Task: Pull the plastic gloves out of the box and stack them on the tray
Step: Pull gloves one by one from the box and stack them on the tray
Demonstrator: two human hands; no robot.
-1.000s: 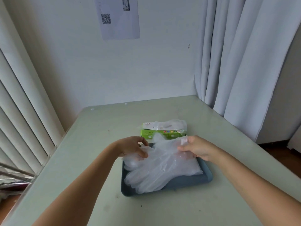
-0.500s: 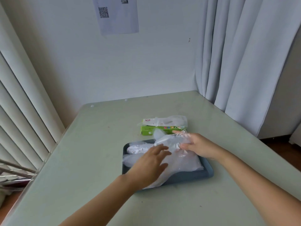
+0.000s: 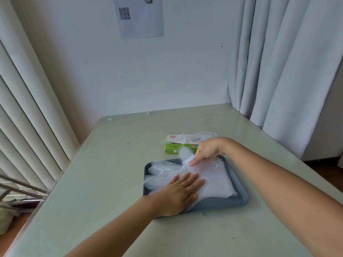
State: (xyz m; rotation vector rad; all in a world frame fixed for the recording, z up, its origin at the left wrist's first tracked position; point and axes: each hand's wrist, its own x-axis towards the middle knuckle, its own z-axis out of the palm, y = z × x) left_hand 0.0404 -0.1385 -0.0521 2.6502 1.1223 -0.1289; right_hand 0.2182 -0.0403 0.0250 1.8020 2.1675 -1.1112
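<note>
Pile of gloves [image 3: 213, 180] lies on the tray [image 3: 239, 200], my left hand [image 3: 182, 191] flat, pressing it, right hand [image 3: 206, 151] pinching its far edge; box [image 3: 176, 148] just behind shows more plastic, so pulling likely remains.

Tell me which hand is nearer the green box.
Right. The right hand is right by the green box, pinching the gloves; the left hand presses them flat at the near end of the tray.

QR code [image 3: 124, 13] on wall sheet [image 3: 143, 19]; box [image 3: 178, 148] print illegible.
</note>
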